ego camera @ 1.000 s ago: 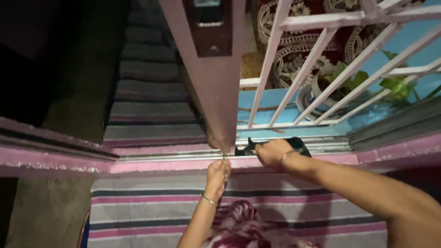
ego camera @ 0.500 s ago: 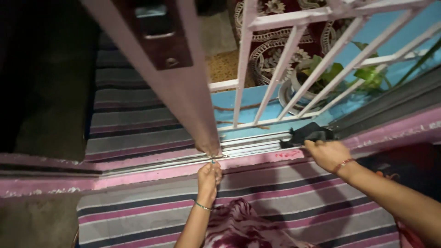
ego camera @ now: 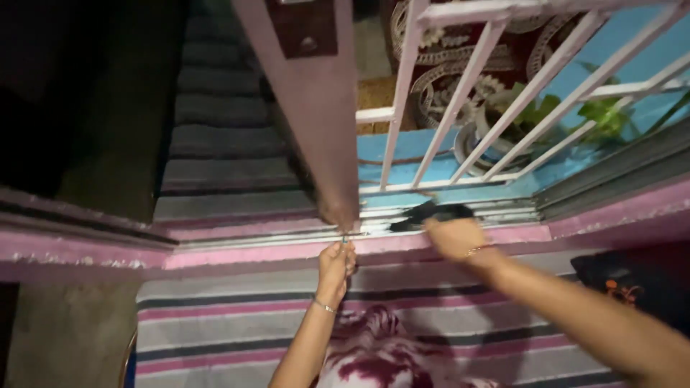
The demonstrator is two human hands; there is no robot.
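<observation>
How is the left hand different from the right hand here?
The left hand is closed in a grip on a small thing at the bottom of the pink door edge; the right hand presses a black cloth on the track. The left looks sharp, the right blurred. Both wear bracelets.

Left hand (ego camera: pixel 336 264) grips small bolt (ego camera: pixel 345 239) at pink door frame (ego camera: pixel 316 144) base. Right hand (ego camera: pixel 454 237) presses black cloth (ego camera: pixel 431 213) on sill track (ego camera: pixel 273 241).

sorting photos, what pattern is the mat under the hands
Striped: grey, pink and dark bands on the mat, seen in the head view.
</observation>
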